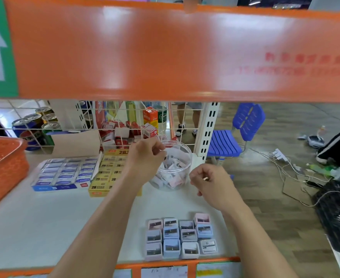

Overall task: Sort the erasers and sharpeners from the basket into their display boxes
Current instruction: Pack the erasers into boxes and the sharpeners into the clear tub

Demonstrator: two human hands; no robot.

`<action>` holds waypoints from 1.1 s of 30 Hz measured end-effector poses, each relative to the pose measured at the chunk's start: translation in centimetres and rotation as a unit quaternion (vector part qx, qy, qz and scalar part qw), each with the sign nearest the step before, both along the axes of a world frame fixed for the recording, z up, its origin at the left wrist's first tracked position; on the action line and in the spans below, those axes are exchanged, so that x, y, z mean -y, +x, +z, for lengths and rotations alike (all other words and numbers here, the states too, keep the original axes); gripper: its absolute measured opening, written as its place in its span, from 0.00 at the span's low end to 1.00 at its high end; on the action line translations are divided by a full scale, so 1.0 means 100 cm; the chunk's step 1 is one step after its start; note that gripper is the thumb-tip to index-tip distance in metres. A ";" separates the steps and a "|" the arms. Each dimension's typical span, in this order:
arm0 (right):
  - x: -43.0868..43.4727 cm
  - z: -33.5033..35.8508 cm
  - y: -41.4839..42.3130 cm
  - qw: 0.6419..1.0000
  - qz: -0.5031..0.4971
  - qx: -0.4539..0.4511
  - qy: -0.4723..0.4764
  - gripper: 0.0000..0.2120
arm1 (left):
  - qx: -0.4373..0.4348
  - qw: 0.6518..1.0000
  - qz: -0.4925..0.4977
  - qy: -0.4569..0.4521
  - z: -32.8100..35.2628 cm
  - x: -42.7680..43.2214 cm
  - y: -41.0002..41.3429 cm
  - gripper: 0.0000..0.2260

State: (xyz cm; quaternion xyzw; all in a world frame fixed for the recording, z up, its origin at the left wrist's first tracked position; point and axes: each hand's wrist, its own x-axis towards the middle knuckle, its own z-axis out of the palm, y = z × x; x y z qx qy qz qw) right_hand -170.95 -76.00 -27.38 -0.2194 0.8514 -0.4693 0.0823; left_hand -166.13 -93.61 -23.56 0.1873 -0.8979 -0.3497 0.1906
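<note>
ITEM: left hand (145,157). Over the rim of a clear round plastic tub (172,167), fingers pinched together at the tub mouth. Something small and dark shows at the fingertips; too small to say what it is, or whether it is gripped.

ITEM: right hand (209,182). Just right of the tub, near its wall, fingers curled loosely inward. Holding anything? Cannot tell.

ITEM: tub contents. Small white and pink wrapped pcs, approx. half full; likely erasers, blurred.

ITEM: pastel plastic sharpeners, pink/blue/lilac w/ metal blades (182,237). Set in neat rows on the white shelf (44,227), below the right hand, toward the wearer. Not in a box.

ITEM: yellow "2B" eraser display box (104,177). Just left of the left forearm, looks filled.

ITEM: blue-and-white eraser display box (64,171). Further left of the left hand, rows look full.

ITEM: orange perforated plastic basket (2,165). Far left of both hands, inside not visible.

STEP (judged): placing or sorting small pcs at the tub; eraser boxes appear done.

NEXT (judged): finish at the tub mouth, withdraw the left hand, then deal w/ the sharpener rows. Needs a fine fingertip pinch, one pc at a time.
</note>
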 end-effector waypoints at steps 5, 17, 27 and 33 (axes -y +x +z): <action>-0.009 0.002 -0.002 0.993 0.068 0.012 0.095 0.12 | -0.047 0.998 -0.018 0.037 0.000 0.001 0.015 0.03; -0.019 0.004 0.013 0.961 0.153 0.090 0.214 0.11 | 0.191 0.963 -0.180 0.059 -0.034 0.005 0.065 0.05; -0.020 -0.009 0.024 0.980 0.105 0.030 0.164 0.11 | 0.230 0.959 -0.162 0.033 -0.045 -0.001 0.074 0.04; -0.026 -0.009 0.027 0.984 0.087 0.048 0.149 0.05 | 0.242 0.960 -0.143 0.005 -0.045 -0.003 0.074 0.03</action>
